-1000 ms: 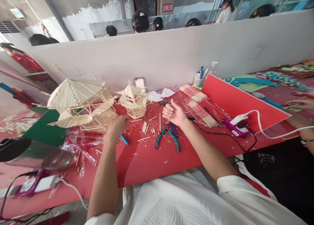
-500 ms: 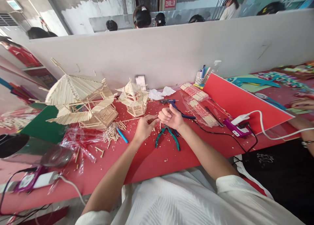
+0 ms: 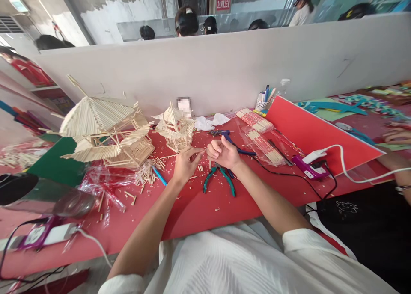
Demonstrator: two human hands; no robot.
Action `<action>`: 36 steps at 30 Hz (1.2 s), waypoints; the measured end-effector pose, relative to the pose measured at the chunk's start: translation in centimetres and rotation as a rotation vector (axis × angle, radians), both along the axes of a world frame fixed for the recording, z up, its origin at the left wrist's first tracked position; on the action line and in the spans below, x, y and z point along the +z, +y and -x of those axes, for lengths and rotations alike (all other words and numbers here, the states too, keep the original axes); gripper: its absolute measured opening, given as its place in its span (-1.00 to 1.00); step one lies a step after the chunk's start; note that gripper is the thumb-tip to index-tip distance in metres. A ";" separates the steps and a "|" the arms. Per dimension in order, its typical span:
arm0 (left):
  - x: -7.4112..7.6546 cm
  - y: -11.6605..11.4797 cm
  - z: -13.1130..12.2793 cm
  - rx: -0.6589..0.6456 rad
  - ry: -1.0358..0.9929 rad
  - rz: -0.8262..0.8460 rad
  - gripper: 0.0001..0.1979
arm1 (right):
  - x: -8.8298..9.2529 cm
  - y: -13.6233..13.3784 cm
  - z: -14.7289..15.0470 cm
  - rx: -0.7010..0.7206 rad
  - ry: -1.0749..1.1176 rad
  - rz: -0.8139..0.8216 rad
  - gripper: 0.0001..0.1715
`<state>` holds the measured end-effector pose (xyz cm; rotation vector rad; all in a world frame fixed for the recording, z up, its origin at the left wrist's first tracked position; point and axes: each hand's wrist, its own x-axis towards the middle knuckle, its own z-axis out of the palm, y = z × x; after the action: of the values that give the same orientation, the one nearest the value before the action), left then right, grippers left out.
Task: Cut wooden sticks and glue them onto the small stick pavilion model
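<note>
My left hand (image 3: 186, 164) is closed, thumb and forefinger pinched together near the fingers of my right hand. Whatever sits in the pinch is too small to make out. My right hand (image 3: 224, 152) has its fingers curled in with the thumb up; its hold, if any, is hidden. Just below lie green-handled pliers (image 3: 219, 180), jaws towards my right hand. Behind my hands, a blue glue gun (image 3: 224, 133) rests on the red tabletop (image 3: 192, 208). A small stick-built pavilion (image 3: 175, 131) stands beyond my left hand, with a larger stick pavilion (image 3: 107, 133) further left.
Packs of wooden sticks (image 3: 265, 146) lie right of centre, beside a leaning red board (image 3: 321, 135) and a purple power strip (image 3: 311, 167). Stick scraps (image 3: 147, 176), a blue pen (image 3: 159, 175) and a dark bottle (image 3: 45, 195) are on the left. A co-worker's hand (image 3: 398, 133) is far right.
My left hand has drawn slightly left and up, away from my right hand, widening the gap between them. My right hand has stayed nearly in place.
</note>
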<state>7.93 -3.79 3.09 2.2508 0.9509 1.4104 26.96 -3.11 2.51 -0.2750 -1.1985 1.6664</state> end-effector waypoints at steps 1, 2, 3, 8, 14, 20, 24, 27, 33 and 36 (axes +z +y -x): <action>0.0 -0.1 0.0 -0.007 0.000 -0.029 -0.80 | 0.0 0.0 0.0 0.005 0.006 0.010 -0.28; 0.1 -0.1 0.0 -0.009 -0.008 -0.054 -0.80 | 0.0 0.0 0.0 0.001 0.007 0.022 -0.29; 0.1 -0.1 0.0 -0.003 -0.022 -0.072 -0.80 | 0.0 0.0 0.1 -0.010 0.007 0.034 -0.30; 0.2 0.0 0.5 0.070 -0.102 -0.096 -0.84 | 0.2 0.0 0.1 -0.130 -0.045 0.066 -0.44; 0.5 0.4 1.3 0.089 -0.254 -0.109 -0.86 | 0.4 0.1 -0.1 -0.251 -0.124 0.052 -0.44; 0.7 0.6 1.5 0.102 -0.246 -0.038 -0.82 | 0.6 0.1 -0.1 -0.237 -0.178 -0.024 -0.41; 0.6 0.8 1.6 0.103 -0.236 -0.029 -0.81 | 0.6 0.2 0.1 -0.234 -0.166 -0.028 -0.40; 0.9 0.9 1.9 0.132 -0.311 -0.039 -0.79 | 0.4 0.4 0.0 -0.253 -0.179 -0.023 -0.43; 2.6 1.9 3.9 0.221 -0.467 -0.002 -0.73 | 0.3 1.2 -1.1 -0.405 -0.326 0.033 -0.46; 3.7 2.4 5.6 0.261 -0.505 0.005 -0.72 | 0.3 1.6 -2.0 -0.499 -0.348 0.069 -0.48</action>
<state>2.35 -1.42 6.78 1.6722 1.0836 1.9546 29.00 -1.48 2.83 -0.8622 -1.1995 1.2495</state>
